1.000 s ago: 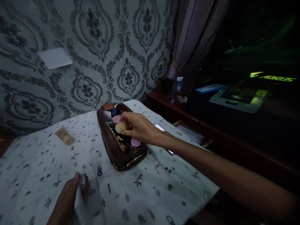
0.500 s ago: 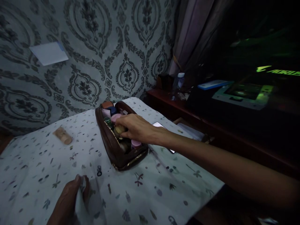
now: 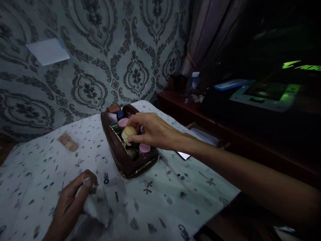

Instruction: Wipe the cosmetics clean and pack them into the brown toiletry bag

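Observation:
A brown zip bag (image 3: 114, 149) lies open on the patterned white cover, packed with small containers. My right hand (image 3: 152, 129) reaches over it, fingers and thumb closed round a small jar with a yellow lid (image 3: 129, 131). Around that jar in the bag are a pink round lid (image 3: 122, 123), a green-lidded jar (image 3: 115, 126), a pink-topped container (image 3: 144, 149) and a dark blue item (image 3: 119, 114). My left hand (image 3: 75, 197), low on the left, pinches a crumpled white cloth or tissue (image 3: 97, 205). Beyond it lies a beige tube (image 3: 67, 141).
A phone (image 3: 184, 155) lies partly hidden under my right forearm. On the right, a dark red desk (image 3: 173, 98) holds a clear bottle (image 3: 192, 83) and a computer case with a glowing green logo (image 3: 291, 64). Patterned wallpaper stands behind, with a white sheet (image 3: 48, 52) on it.
My right hand has risen slightly, and the yellow-lidded jar shows higher among the bag's contents. My left hand has moved up and turned, still gripping the white cloth or tissue.

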`<state>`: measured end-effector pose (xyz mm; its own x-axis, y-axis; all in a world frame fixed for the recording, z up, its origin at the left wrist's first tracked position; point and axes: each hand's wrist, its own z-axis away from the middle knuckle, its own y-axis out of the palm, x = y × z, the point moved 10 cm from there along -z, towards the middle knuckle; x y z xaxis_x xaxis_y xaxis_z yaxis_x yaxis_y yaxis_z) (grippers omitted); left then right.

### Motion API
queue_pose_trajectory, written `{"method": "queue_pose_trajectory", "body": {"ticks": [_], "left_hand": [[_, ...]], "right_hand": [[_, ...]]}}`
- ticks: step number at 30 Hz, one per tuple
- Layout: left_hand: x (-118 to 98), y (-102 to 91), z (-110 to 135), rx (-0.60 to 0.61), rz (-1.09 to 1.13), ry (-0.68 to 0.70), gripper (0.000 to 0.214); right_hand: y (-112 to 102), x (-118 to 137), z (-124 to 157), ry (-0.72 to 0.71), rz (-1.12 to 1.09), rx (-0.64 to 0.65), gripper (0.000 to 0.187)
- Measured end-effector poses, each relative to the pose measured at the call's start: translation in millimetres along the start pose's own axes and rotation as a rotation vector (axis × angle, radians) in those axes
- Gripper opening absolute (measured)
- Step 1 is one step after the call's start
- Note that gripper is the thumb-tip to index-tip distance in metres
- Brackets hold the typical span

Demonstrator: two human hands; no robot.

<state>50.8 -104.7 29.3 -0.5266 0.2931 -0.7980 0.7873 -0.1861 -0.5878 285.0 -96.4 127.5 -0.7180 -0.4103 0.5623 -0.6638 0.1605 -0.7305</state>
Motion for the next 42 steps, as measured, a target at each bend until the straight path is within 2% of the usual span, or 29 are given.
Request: {"method": "queue_pose_trajectory", "body": {"ticks": [2, 3, 5, 8, 11, 14, 16, 18, 20, 22, 25, 27, 33, 42], "left_hand": [[-66.7, 1.4, -3.5, 0.028, -0.158, 0.386, 0.017], [-96.9, 7.2, -1.1, 0.06, -0.254, 0.582, 0.018], [-138.2, 14.3, 0.9, 0.04, -0.404, 0.847, 0.033], [-162.6, 21.9, -14.0, -0.027, -0.535, 0.922, 0.041], [-164.3, 34.8, -29.2, 0.014, -0.593, 0.875, 0.05], [-157.1, 47.6, -36.0, 0.135, -0.593, 0.813, 0.04], [-152.3, 48.0, -38.0, 0.172, -0.565, 0.774, 0.033], [-149.3, 40.7, -39.9, 0.144, -0.532, 0.749, 0.031], [-146.7, 30.7, -41.6, 0.093, -0.498, 0.736, 0.029], [-144.2, 23.9, -42.2, 0.064, -0.459, 0.732, 0.027], [-140.8, 21.6, -42.1, 0.063, -0.404, 0.724, 0.025], [-139.2, 22.9, -41.6, 0.067, -0.396, 0.716, 0.025], [-135.5, 25.9, -39.4, 0.069, -0.416, 0.721, 0.027], [-134.3, 27.4, -36.0, 0.063, -0.454, 0.767, 0.027]], "right_hand": [[-5.7, -8.0, 3.6, 0.033, -0.093, -0.051, 0.015], [-7.5, -12.4, 5.1, 0.045, -0.154, -0.072, 0.015], [-8.9, -19.3, 7.4, 0.055, -0.289, -0.099, 0.017], [-3.4, -18.9, 10.3, 0.046, -0.45, -0.066, 0.022], [4.7, -9.5, 13.8, 0.057, -0.536, -0.019, 0.031], [7.8, 1.4, 14.8, 0.045, -0.506, -0.003, 0.042], [6.6, 6.8, 12.8, 0.004, -0.458, 0.011, 0.049], [4.7, 9.3, 9.0, -0.046, -0.4, 0.039, 0.047], [7.9, 11.2, 4.6, -0.1, -0.257, 0.104, 0.03], [19.4, 13.6, 1.3, -0.161, -0.006, 0.198, 0.01], [44.9, 15.9, 0.3, -0.249, 0.37, 0.325, 0.015], [60.2, 16.8, 1.3, -0.29, 0.515, 0.387, 0.019], [86.2, 7.4, 1.5, -0.262, 0.65, 0.571, 0.023], [98.6, 10.4, -8.5, -0.292, 0.709, 0.618, 0.025]]}}
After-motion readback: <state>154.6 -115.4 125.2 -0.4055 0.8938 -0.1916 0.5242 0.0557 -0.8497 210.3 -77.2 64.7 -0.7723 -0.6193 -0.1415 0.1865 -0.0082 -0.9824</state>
